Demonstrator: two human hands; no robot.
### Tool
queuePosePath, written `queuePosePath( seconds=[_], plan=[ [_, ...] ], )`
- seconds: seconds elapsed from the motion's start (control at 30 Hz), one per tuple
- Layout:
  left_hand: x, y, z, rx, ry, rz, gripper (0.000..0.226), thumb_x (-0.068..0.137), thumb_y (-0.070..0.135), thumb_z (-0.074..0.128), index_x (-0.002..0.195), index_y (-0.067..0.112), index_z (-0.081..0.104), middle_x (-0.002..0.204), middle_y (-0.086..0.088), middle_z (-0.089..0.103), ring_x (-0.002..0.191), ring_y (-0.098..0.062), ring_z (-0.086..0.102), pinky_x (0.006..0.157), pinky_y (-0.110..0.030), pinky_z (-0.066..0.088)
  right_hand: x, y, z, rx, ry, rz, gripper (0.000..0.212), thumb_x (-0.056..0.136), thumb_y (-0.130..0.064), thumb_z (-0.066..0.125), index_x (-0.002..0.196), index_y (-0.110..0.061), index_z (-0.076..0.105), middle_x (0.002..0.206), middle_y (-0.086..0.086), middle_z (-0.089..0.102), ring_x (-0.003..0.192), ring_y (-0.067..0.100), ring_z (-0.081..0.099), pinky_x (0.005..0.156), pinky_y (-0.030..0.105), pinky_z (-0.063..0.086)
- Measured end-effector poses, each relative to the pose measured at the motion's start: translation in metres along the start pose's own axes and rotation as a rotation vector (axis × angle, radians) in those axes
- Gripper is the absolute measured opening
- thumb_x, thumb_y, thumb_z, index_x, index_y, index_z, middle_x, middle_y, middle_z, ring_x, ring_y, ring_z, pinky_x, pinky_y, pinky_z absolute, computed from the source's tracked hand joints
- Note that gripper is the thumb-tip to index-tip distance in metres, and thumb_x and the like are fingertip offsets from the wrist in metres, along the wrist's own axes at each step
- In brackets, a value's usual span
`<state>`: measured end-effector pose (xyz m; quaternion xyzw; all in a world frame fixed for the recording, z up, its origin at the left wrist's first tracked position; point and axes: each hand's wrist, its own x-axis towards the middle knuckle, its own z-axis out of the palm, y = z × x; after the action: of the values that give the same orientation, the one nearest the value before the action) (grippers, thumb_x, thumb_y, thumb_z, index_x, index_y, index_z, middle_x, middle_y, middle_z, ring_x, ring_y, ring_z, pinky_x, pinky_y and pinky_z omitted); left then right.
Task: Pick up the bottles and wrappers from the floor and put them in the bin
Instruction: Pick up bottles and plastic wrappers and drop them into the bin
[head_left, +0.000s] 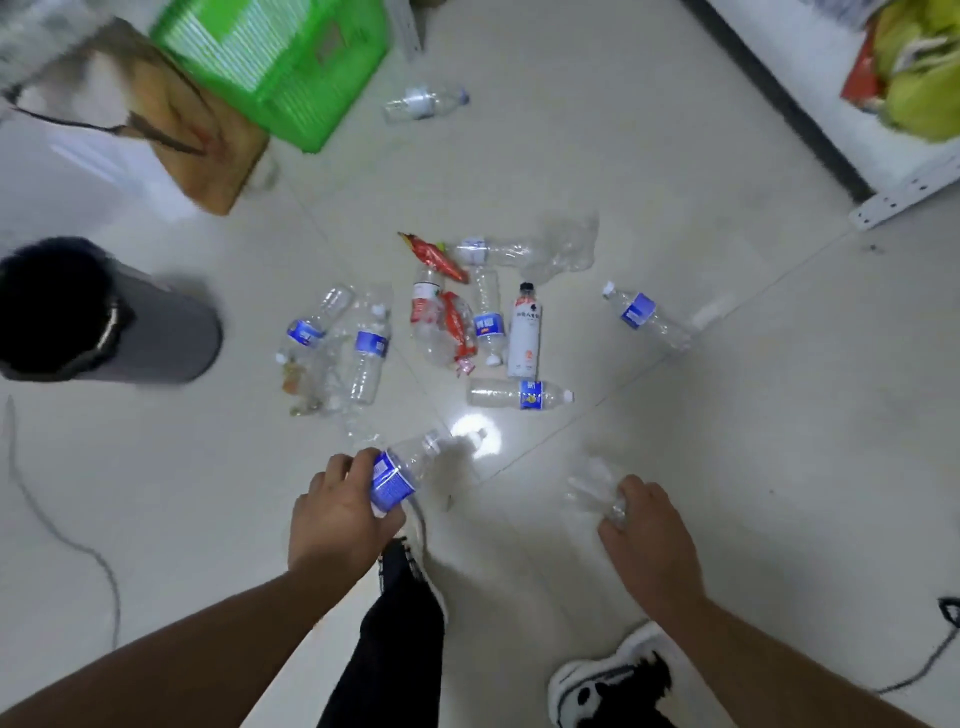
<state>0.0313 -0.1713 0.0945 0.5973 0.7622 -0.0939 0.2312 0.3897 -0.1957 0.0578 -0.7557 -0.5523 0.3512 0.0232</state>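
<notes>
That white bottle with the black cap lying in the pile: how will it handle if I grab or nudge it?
The white bottle lies on its side on smooth tile, so it would probably roll if nudged. It looks uncrushed, likely stiffer than the crumpled clear ones. Being opaque, its weight cannot be judged.

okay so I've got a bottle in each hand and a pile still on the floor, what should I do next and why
Probably carry both to the grey bin on your left and drop them in. Your left hand grips a blue-labelled bottle and your right hand a clear crumpled bottle, so neither hand seems free for the bottles and red wrapper still lying ahead.
</notes>
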Motion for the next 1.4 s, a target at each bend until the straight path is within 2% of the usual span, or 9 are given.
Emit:
queuePosePath(
  seconds=[0.17,0.27,0.43,0.7,1.0,1.1,1.17,1.27,1.4],
  plan=[
    [-0.056,-0.048,-0.097,-0.152,0.022,-0.231,0.066,0.076,0.047,0.078,0.136,0.030,0.055,0.116,-0.002,0.060,0.099,-0.035,0.063,0.079,-0.043,0.052,-0.024,-0.115,-0.073,-0.061,-0.052,-0.070,0.028,0.083,-0.020,0.068,0.094,-0.032,0.045,0.090,-0.004,0.046,0.079,0.027,0.050,0.067,0.037,0.039],
    [-0.066,-0.077,-0.139,-0.276,0.045,-0.321,0.067,0.079,0.048,0.076,0.140,0.032,0.053,0.116,0.001,0.057,0.101,-0.032,0.061,0.083,-0.045,0.055,-0.030,-0.192,-0.083,-0.065,-0.051,-0.141,0.026,0.085,-0.020,0.068,0.105,-0.027,0.053,0.091,-0.007,0.044,0.083,0.024,0.050,0.070,0.034,0.037],
    [-0.066,-0.143,-0.196,-0.455,0.095,-0.350,0.073,0.082,0.048,0.075,0.148,0.035,0.050,0.122,0.001,0.060,0.107,-0.031,0.063,0.090,-0.046,0.056,-0.044,-0.326,-0.057,-0.052,-0.110,-0.249,0.028,0.087,-0.021,0.069,0.107,-0.031,0.051,0.096,-0.008,0.049,0.086,0.019,0.052,0.072,0.033,0.040],
    [-0.055,-0.262,-0.246,-0.555,0.169,-0.415,0.064,0.081,0.053,0.077,0.138,0.037,0.050,0.118,0.007,0.066,0.105,-0.025,0.065,0.087,-0.042,0.056,-0.053,-0.495,0.015,-0.054,-0.185,-0.380,0.022,0.085,-0.020,0.068,0.105,-0.020,0.058,0.097,0.005,0.061,0.085,0.026,0.062,0.066,0.033,0.039],
    [-0.010,-0.339,-0.270,-0.697,0.237,-0.520,0.062,0.083,0.060,0.077,0.137,0.040,0.052,0.114,0.013,0.065,0.099,-0.015,0.064,0.082,-0.036,0.054,-0.012,-0.595,0.069,-0.088,-0.326,-0.447,0.020,0.085,-0.033,0.069,0.099,-0.023,0.057,0.094,-0.003,0.058,0.080,0.018,0.058,0.062,0.031,0.036],
    [0.011,-0.346,-0.280,-0.829,0.274,-0.585,0.059,0.086,0.064,0.076,0.136,0.044,0.051,0.108,0.018,0.066,0.097,-0.003,0.063,0.076,-0.018,0.046,0.007,-0.622,0.079,-0.049,-0.334,-0.412,0.025,0.084,-0.044,0.070,0.085,-0.026,0.053,0.084,-0.010,0.060,0.072,0.002,0.056,0.057,0.024,0.034],
    [0.029,-0.348,-0.288,-0.917,0.283,-0.663,0.063,0.087,0.066,0.075,0.139,0.045,0.048,0.106,0.024,0.064,0.096,0.007,0.059,0.074,-0.012,0.041,0.022,-0.636,0.082,-0.044,-0.338,-0.407,0.030,0.086,-0.050,0.073,0.095,-0.024,0.061,0.087,-0.011,0.065,0.081,0.012,0.063,0.064,0.027,0.042],
    [0.061,-0.354,-0.295,-1.031,0.263,-0.734,0.060,0.087,0.068,0.074,0.136,0.043,0.047,0.104,0.024,0.064,0.091,0.003,0.062,0.068,-0.015,0.041,0.045,-0.659,0.083,-0.109,-0.361,-0.361,0.062,0.090,-0.065,0.067,0.127,-0.016,0.063,0.114,0.004,0.072,0.109,0.030,0.067,0.088,0.038,0.051],
    [0.109,-0.376,-0.299,-1.170,0.171,-0.768,0.055,0.085,0.046,0.074,0.133,0.030,0.052,0.100,0.004,0.070,0.078,-0.013,0.066,0.063,-0.027,0.046,0.068,-0.696,0.094,-0.070,-0.351,-0.172,0.049,0.086,-0.061,0.055,0.111,-0.019,0.058,0.112,0.008,0.068,0.095,0.031,0.060,0.078,0.039,0.043]
  ],
)
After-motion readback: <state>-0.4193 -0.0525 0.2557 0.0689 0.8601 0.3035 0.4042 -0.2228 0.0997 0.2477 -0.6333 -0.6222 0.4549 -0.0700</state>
